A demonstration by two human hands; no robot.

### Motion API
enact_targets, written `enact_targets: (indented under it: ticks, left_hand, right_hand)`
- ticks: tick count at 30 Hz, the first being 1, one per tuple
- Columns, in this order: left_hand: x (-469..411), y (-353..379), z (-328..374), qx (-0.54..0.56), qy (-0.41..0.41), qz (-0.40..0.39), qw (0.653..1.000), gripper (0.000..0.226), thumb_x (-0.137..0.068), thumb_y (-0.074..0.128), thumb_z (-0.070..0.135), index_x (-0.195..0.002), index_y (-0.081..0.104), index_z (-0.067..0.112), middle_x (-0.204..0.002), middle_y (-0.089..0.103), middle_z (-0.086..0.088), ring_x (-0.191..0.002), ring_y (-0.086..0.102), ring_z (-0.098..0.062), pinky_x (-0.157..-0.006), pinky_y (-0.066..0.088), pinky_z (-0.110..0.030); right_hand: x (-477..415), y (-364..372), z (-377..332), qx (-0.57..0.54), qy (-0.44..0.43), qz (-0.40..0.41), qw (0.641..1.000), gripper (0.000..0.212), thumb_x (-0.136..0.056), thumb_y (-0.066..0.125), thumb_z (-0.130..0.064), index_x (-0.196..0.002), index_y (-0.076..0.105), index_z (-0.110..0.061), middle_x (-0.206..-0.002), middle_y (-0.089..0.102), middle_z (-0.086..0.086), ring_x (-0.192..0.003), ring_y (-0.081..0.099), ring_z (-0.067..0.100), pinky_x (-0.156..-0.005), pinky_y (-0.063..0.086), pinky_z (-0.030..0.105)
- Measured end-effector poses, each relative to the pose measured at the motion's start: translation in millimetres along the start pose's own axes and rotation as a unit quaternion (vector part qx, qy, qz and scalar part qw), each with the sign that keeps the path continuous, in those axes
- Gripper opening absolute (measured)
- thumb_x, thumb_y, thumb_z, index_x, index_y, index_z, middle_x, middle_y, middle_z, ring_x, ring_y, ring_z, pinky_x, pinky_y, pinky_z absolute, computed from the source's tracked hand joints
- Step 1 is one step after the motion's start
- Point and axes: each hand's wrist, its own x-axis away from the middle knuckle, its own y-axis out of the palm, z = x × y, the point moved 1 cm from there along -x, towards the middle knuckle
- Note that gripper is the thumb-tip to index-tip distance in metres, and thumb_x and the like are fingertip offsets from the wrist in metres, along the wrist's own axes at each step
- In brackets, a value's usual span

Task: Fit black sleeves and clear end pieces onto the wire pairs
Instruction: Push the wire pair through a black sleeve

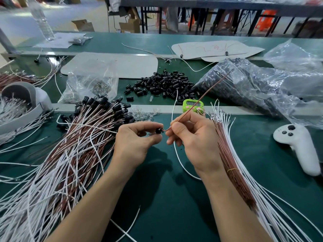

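Wire [209, 90], thin and whippy, wants pinching near its tip, as right hand [192, 138] does, meeting the small, light sleeve [158, 131] left hand [134, 138] pinches over the mat [166, 198].

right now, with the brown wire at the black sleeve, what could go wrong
1. The left hand pinches the black sleeve by fingertips only; it might slip and drop among the finished wires.
2. The right hand holds the brown wire near its tip; the end could buckle or miss the hole.
3. The loose white wire looping under that hand may snag the banded bundle.
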Motion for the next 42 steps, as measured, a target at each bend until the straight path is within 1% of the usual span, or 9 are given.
enact_targets:
  ticks: [4,9,13,18,21,27,30,35,42]
  left_hand:
    - [0,0,0,-0.003,0.009,-0.008,1.0,0.038,-0.072,0.085,-0.002,-0.083,0.083,0.035,-0.075,0.077,0.009,-0.069,0.062,0.0,-0.074,0.048,-0.024]
    - [2,1,2,-0.021,0.031,0.004,0.999,0.031,-0.064,0.082,0.015,-0.08,0.082,0.041,-0.083,0.079,0.012,-0.081,0.069,0.003,-0.075,0.049,-0.014]
    - [3,1,3,-0.012,0.042,-0.006,0.999,0.033,-0.065,0.084,0.01,-0.081,0.082,0.04,-0.081,0.079,0.01,-0.075,0.067,0.005,-0.07,0.047,-0.008]
    - [4,1,3,-0.028,0.055,-0.005,0.998,0.032,-0.063,0.086,0.02,-0.084,0.081,0.044,-0.082,0.078,0.012,-0.075,0.064,0.007,-0.074,0.044,-0.006]
    - [3,2,2,-0.016,0.047,0.0,0.999,0.031,-0.063,0.085,0.022,-0.087,0.082,0.041,-0.084,0.079,0.01,-0.073,0.065,0.006,-0.072,0.046,-0.008]
    - [3,0,0,-0.085,0.074,-0.016,0.993,0.028,-0.072,0.083,0.022,-0.092,0.082,0.041,-0.09,0.078,0.017,-0.084,0.065,0.004,-0.08,0.043,-0.009]
    - [6,2,2,-0.102,0.099,-0.024,0.99,0.032,-0.078,0.083,0.012,-0.093,0.082,0.04,-0.094,0.076,0.021,-0.091,0.066,0.004,-0.08,0.043,-0.006]
    - [10,7,4,-0.138,0.132,-0.022,0.981,0.031,-0.086,0.08,0.014,-0.1,0.078,0.042,-0.099,0.072,0.028,-0.103,0.066,-0.001,-0.088,0.043,-0.009]
    - [8,5,2,-0.193,0.146,-0.027,0.97,0.015,-0.095,0.071,0.021,-0.105,0.08,0.029,-0.098,0.07,0.024,-0.103,0.062,-0.003,-0.091,0.045,-0.017]
  right_hand:
    - [0,2,3,0.052,-0.003,0.01,0.999,0.015,-0.093,0.062,-0.005,-0.079,0.063,-0.012,-0.072,0.075,0.006,-0.055,0.07,0.021,-0.056,0.047,0.017]
    - [0,3,4,0.111,-0.021,0.025,0.993,0.019,-0.093,0.065,-0.008,-0.077,0.064,-0.018,-0.07,0.073,0.002,-0.055,0.069,0.019,-0.057,0.053,0.028]
    - [3,5,6,0.187,-0.047,0.081,0.978,0.019,-0.094,0.068,-0.013,-0.077,0.064,-0.019,-0.067,0.071,-0.002,-0.054,0.067,0.014,-0.057,0.056,0.031]
    - [10,10,3,0.282,-0.126,0.135,0.941,0.019,-0.093,0.074,-0.014,-0.078,0.064,-0.021,-0.06,0.058,-0.02,-0.058,0.058,-0.001,-0.056,0.037,0.006]
    - [10,9,4,0.292,-0.132,0.134,0.938,0.02,-0.091,0.075,-0.014,-0.078,0.063,-0.023,-0.06,0.056,-0.021,-0.058,0.058,-0.002,-0.056,0.036,0.005]
    - [5,3,11,0.307,-0.078,0.114,0.942,0.017,-0.089,0.075,-0.019,-0.075,0.067,-0.021,-0.062,0.066,-0.013,-0.06,0.064,0.009,-0.057,0.049,0.022]
    - [3,-2,13,0.324,-0.065,0.108,0.938,0.016,-0.09,0.072,-0.022,-0.076,0.066,-0.022,-0.063,0.066,-0.012,-0.062,0.063,0.011,-0.059,0.049,0.029]
    - [-1,-9,18,0.323,-0.026,0.098,0.941,0.017,-0.094,0.072,-0.02,-0.078,0.066,-0.021,-0.064,0.067,-0.01,-0.061,0.062,0.011,-0.061,0.051,0.036]
    - [-3,-11,19,0.266,0.033,0.071,0.961,0.019,-0.093,0.073,-0.018,-0.074,0.069,-0.019,-0.061,0.071,-0.006,-0.051,0.063,0.008,-0.052,0.05,0.028]
